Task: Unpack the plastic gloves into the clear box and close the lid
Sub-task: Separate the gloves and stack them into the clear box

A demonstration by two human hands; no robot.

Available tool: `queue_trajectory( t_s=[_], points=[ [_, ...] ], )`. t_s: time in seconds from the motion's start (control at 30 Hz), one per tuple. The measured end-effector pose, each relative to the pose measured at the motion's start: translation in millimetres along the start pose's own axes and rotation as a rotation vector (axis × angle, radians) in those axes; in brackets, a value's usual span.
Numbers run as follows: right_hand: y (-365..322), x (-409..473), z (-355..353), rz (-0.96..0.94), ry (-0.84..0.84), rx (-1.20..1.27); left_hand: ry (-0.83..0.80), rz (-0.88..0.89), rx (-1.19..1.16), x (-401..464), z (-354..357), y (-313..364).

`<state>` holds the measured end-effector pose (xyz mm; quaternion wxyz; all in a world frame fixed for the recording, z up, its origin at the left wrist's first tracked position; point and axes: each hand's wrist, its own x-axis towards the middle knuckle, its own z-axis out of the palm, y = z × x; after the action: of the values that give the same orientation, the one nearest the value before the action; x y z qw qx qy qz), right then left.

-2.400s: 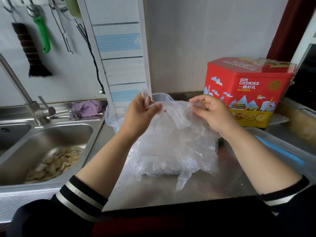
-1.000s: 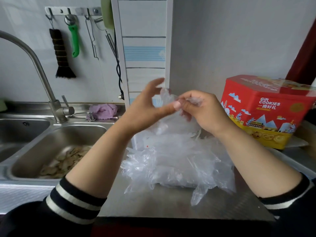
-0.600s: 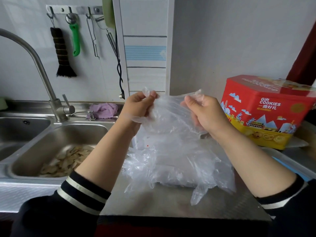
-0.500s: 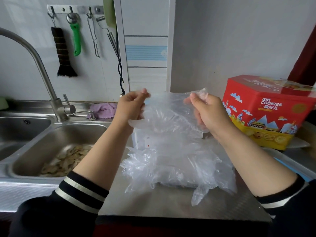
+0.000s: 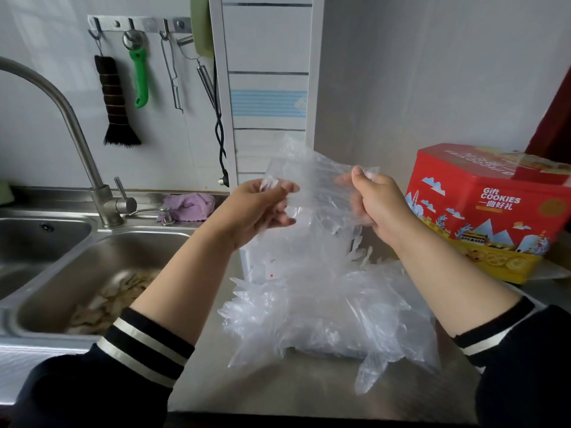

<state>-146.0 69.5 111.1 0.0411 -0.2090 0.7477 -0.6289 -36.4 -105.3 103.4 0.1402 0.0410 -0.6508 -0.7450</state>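
We see the clear, crinkled bag of plastic gloves (image 5: 324, 291) upright on the steel counter, its mouth stretched open.

Both forearms are bare; black sleeves (image 5: 92, 381) pushed up, each cuff ringed by two white stripes.

Steel worktop (image 5: 278, 393): heap of plastic gloves (image 5: 324, 316) at centre; red cookie tin (image 5: 482, 211) at right rear.
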Motion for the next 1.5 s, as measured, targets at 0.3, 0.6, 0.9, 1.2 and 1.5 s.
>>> queue_trajectory(
  t_s=[0.3,0.6,0.9,1.2,1.5],
  points=[
    [18,47,18,-0.021,0.013,-0.375,0.405,0.021,0.619,20,-40,-13],
    [28,66,43,-0.128,-0.099,-1.090,0.389,0.033,1.386,32,-52,-35],
    [17,57,59,-0.314,-0.271,-1.188,0.129,0.052,1.739,49,-36,-44],
    [50,59,72,0.320,-0.714,-1.057,-0.267,-0.117,1.767,60,-39,-46],
    [15,59,36,-0.243,-0.488,-0.866,0.108,0.297,1.750,41,-40,2]
  ],
)
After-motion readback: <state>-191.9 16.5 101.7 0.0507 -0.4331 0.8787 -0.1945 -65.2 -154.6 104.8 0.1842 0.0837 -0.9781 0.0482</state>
